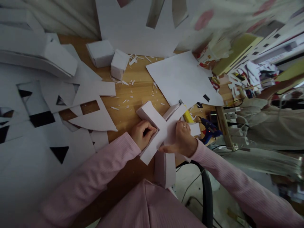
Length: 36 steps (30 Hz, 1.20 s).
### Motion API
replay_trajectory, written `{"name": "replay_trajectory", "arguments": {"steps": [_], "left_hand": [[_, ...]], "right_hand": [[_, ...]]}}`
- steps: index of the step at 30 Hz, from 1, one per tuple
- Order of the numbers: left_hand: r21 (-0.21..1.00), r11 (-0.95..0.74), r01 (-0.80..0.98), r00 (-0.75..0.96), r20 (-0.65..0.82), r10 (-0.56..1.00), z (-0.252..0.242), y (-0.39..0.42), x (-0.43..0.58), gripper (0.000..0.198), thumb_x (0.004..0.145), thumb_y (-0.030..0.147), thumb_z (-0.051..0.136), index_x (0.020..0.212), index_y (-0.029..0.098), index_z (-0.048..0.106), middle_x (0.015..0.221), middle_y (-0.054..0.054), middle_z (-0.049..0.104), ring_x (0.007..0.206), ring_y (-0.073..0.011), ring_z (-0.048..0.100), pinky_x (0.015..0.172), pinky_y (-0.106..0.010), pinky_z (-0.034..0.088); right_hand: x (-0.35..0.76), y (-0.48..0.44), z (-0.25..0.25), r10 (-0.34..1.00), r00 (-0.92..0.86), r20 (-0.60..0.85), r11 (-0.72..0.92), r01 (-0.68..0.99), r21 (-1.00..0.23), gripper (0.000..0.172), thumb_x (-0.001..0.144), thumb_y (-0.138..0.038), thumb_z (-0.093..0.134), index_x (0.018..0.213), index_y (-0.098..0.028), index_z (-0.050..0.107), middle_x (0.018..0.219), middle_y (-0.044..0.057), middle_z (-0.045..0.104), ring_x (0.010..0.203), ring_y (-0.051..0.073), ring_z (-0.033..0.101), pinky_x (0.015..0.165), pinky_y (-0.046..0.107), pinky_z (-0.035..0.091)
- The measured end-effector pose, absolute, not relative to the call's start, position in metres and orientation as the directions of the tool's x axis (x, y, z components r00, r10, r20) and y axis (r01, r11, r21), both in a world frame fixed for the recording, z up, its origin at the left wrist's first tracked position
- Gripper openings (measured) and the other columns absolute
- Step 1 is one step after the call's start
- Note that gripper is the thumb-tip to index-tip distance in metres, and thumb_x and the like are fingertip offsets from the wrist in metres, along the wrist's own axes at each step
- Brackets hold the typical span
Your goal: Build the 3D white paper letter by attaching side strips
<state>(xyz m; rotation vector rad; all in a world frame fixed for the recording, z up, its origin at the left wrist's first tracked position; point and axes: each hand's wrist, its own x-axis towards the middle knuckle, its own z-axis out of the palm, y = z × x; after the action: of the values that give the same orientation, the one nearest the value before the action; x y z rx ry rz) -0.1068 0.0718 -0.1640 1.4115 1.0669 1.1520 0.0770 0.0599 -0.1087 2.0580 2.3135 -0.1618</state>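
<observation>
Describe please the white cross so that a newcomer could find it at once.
On the table, look where two pink sleeves lead. There the left hand and right hand touch the white cross. Its crossing arms set it apart from the boxes and flat sheets nearby.

The right grip (184, 138) covers part of the white cross-shaped piece (163, 125), the fingertips out of sight; where the left grip (141, 133) meets the piece's inner corner, detail is too small to tell. The piece hides part of a yellow tool (188, 116). The left edge cuts off a bulky white form (26, 46), the top edge a white sheet (135, 34). Far-right clutter (248, 76) is blurred.
</observation>
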Motion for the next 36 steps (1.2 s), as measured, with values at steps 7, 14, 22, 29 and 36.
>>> {"name": "replay_trajectory", "arguments": {"steps": [7, 14, 22, 29, 36], "left_hand": [[0.988, -0.144, 0.059, 0.169, 0.132, 0.977, -0.160, 0.072, -0.109, 0.016, 0.077, 0.007, 0.060, 0.067, 0.019, 0.054, 0.069, 0.001, 0.057, 0.067, -0.0132, 0.057, 0.063, -0.025, 0.045], [0.985, -0.162, 0.061, 0.191, 0.147, 0.970, -0.160, 0.073, -0.108, 0.018, 0.079, 0.009, 0.059, 0.066, 0.019, 0.052, 0.068, 0.002, 0.058, 0.067, -0.0132, 0.057, 0.062, -0.024, 0.045], [0.980, -0.190, 0.059, 0.192, 0.176, 0.966, -0.159, 0.073, -0.108, 0.022, 0.080, 0.008, 0.058, 0.063, 0.019, 0.050, 0.065, 0.002, 0.055, 0.065, -0.0121, 0.054, 0.061, -0.023, 0.043], [0.976, -0.210, 0.054, 0.191, 0.197, 0.962, -0.159, 0.073, -0.108, 0.021, 0.080, 0.009, 0.057, 0.064, 0.019, 0.049, 0.067, 0.002, 0.052, 0.066, -0.0118, 0.053, 0.061, -0.023, 0.041], [0.973, -0.223, 0.066, 0.216, 0.204, 0.955, -0.160, 0.073, -0.111, 0.019, 0.082, 0.011, 0.056, 0.066, 0.020, 0.051, 0.069, 0.002, 0.054, 0.067, -0.0124, 0.054, 0.062, -0.024, 0.042]], "right_hand": [[0.068, 0.061, -0.106, 0.996, -0.048, -0.076, 0.045, 0.998, -0.043, 0.096, 0.043, -0.092, 0.057, 0.093, -0.010, 0.048, 0.095, 0.022, 0.055, 0.095, 0.041, 0.054, 0.088, 0.059, 0.041], [0.068, 0.057, -0.111, 0.999, -0.032, -0.017, 0.030, 0.993, -0.112, 0.093, 0.048, -0.097, 0.044, 0.093, -0.016, 0.046, 0.090, 0.014, 0.051, 0.090, 0.035, 0.052, 0.086, 0.056, 0.039], [0.070, 0.057, -0.112, 0.998, -0.064, -0.009, 0.063, 0.995, -0.080, 0.085, 0.053, -0.094, 0.047, 0.090, -0.017, 0.045, 0.088, 0.014, 0.051, 0.088, 0.035, 0.053, 0.083, 0.056, 0.040], [0.060, 0.059, -0.111, 0.999, 0.006, -0.033, -0.008, 0.998, -0.058, 0.102, 0.046, -0.097, 0.044, 0.096, -0.008, 0.048, 0.092, 0.021, 0.053, 0.093, 0.040, 0.052, 0.086, 0.059, 0.039], [0.056, 0.061, -0.111, 0.997, 0.060, -0.041, -0.062, 0.996, -0.060, 0.110, 0.042, -0.095, 0.051, 0.103, -0.004, 0.047, 0.105, 0.028, 0.052, 0.103, 0.044, 0.049, 0.092, 0.059, 0.037]]}}
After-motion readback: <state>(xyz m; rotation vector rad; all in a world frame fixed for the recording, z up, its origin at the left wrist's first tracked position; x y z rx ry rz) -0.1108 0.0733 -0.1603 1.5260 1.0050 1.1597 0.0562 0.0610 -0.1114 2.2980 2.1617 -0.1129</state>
